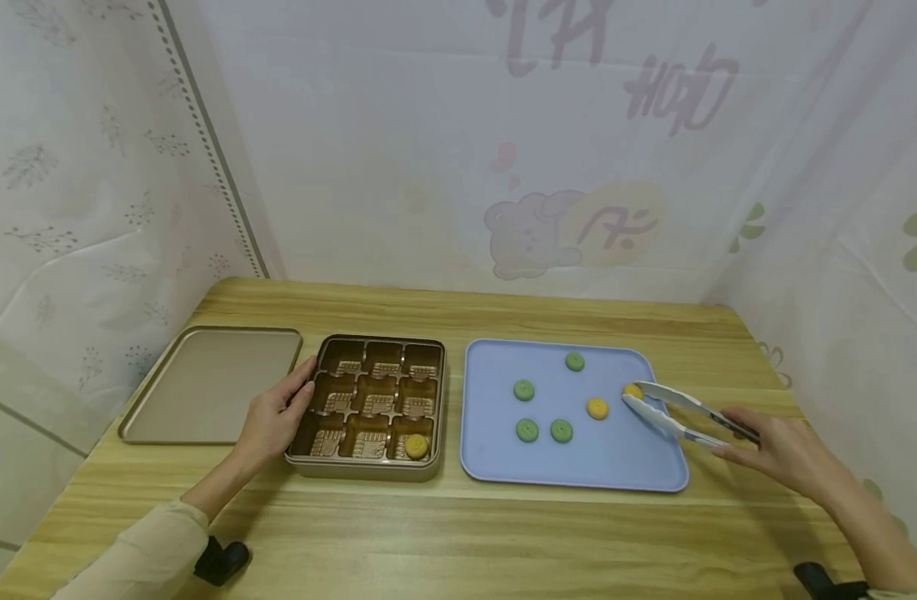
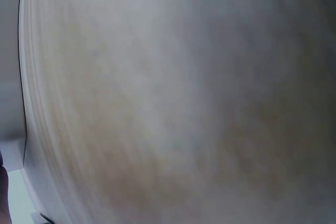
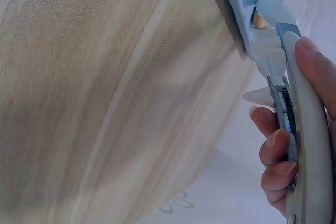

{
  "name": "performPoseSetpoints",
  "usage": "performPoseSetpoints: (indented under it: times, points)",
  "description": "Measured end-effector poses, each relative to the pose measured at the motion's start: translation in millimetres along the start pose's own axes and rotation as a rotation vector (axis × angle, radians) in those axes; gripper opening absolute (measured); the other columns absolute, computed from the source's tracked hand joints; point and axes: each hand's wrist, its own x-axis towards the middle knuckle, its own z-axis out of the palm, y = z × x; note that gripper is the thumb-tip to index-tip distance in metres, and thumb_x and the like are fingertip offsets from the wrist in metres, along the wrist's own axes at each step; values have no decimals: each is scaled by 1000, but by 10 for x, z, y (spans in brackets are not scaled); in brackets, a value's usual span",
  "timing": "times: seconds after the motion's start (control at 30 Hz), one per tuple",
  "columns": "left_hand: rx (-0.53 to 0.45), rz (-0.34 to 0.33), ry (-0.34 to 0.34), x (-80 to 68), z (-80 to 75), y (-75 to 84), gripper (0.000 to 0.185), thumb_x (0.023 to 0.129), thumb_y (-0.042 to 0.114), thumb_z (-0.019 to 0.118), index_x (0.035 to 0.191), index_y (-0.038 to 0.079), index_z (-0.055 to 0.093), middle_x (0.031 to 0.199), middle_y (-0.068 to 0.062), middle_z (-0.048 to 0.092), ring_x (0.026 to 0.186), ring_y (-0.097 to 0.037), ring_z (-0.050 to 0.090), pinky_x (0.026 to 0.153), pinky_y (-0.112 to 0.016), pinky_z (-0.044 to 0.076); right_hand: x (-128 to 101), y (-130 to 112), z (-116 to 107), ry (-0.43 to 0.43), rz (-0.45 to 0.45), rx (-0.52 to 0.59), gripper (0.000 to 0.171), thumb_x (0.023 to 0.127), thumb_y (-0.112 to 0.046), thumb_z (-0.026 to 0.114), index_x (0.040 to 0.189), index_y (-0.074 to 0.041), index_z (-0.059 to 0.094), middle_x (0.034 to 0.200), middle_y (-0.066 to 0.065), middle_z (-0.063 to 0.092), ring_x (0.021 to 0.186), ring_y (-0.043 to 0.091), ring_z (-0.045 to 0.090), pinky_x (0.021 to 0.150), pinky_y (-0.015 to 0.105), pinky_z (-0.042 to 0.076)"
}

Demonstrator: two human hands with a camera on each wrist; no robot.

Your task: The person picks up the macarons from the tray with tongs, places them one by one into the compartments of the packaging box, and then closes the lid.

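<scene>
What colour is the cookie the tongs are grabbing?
Yellow. The cookie between the tongs shows best in the head view.

Home setting: cartoon-print curtain, wooden table.

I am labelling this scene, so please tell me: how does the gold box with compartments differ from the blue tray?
The gold box is deep and split into nine compartments; the blue tray is shallow and undivided. The gold box holds one yellow piece; the blue tray carries six pieces, green and yellow. The left hand touches the gold box, while tongs in the right hand reach over the blue tray. Both rest on the wooden table.
</scene>
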Motion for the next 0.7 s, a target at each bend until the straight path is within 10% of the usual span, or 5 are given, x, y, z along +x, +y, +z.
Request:
performPoseSetpoints:
  times: [0.33,0.7]
  points:
    - [-10,16,3,12,6,2,44,105,13,45,145,-5,42,147,-28,44,133,-48,43,91,10,19,-18,13,38,41,-22,-41,51,77,-30,82,112,5,69,96,20,74,67,7,61,55,30,51]
    - [-23,-3,-9,9,2,-6,45,105,15,45,146,-5,41,148,-27,42,135,-48,41,91,10,19,-107,15,-24,29,-15,17,57,77,-27,83,117,9,65,107,30,70,88,44,68,65,50,55]
